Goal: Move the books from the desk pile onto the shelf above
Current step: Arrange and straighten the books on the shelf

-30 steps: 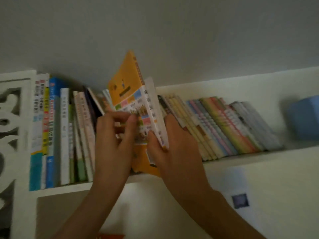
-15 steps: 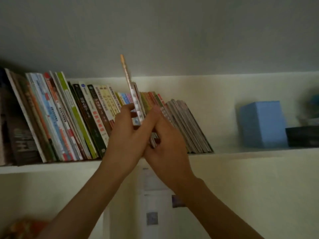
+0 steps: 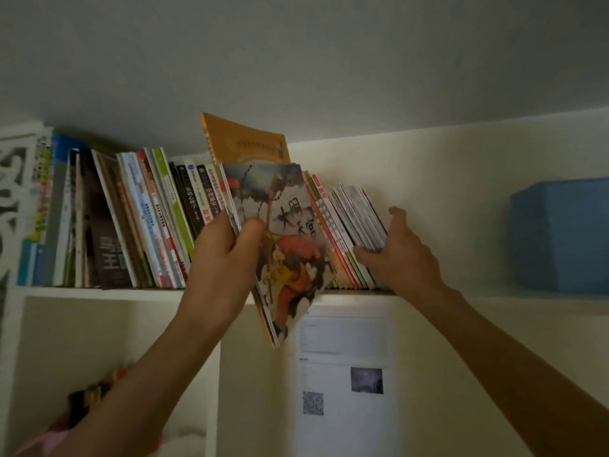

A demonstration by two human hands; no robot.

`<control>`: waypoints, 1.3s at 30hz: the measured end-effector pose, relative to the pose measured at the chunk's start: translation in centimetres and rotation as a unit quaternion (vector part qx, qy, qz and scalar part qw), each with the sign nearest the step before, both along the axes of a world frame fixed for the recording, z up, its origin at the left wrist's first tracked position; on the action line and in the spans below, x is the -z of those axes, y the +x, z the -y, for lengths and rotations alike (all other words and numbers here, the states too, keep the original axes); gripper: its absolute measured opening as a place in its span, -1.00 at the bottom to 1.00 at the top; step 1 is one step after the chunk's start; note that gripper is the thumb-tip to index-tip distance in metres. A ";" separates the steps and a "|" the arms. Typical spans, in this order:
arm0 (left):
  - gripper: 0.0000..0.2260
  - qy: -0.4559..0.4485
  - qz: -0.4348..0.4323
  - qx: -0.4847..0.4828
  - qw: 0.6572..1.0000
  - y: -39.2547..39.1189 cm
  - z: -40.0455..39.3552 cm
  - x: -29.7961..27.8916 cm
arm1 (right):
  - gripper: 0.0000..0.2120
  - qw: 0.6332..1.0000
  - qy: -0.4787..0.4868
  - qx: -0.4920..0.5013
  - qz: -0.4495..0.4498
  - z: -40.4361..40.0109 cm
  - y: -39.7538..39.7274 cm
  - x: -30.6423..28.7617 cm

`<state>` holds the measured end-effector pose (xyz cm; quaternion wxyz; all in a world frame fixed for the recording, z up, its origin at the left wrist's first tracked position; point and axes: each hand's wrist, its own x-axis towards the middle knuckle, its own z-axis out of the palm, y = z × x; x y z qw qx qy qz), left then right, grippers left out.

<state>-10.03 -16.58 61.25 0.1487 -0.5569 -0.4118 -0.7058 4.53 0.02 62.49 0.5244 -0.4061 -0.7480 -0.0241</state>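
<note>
My left hand (image 3: pixel 224 255) grips a thin bundle of books (image 3: pixel 286 252) at the front of the white shelf (image 3: pixel 99 293): a picture book with a cartoon figure on its cover, and a taller orange book (image 3: pixel 244 143) behind it. The bundle tilts, and its lower corner hangs below the shelf edge. My right hand (image 3: pixel 398 255) presses on the leaning row of thin books (image 3: pixel 356 219) just to the right, with fingers spread against their spines. More books (image 3: pixel 145 219) lean in a row left of the bundle.
A blue box (image 3: pixel 560 235) stands on the shelf at the right. White carved panel (image 3: pixel 13 199) borders the shelf at far left. A paper sheet with a QR code (image 3: pixel 342 367) hangs on the wall below. The ceiling is close above the books.
My right hand has let go of the bundle and moved right onto the leaning books. The bundle has turned so its picture cover faces me, held by my left hand alone.
</note>
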 end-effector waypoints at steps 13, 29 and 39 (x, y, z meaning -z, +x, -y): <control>-0.81 0.012 0.053 0.047 0.997 5.0 -4.2 -3.1 | -0.68 0.990 0.030 -0.071 -0.120 -2.8 6.0 -0.9; -0.24 -0.110 -0.106 -0.285 0.946 6.7 -17.0 -3.9 | -0.66 0.995 0.048 -0.064 -0.061 -2.7 5.1 -0.8; -0.05 -0.209 -0.248 -0.259 0.910 -0.5 -15.2 -1.4 | -0.66 0.992 0.088 -0.084 -0.023 -1.5 0.6 -0.6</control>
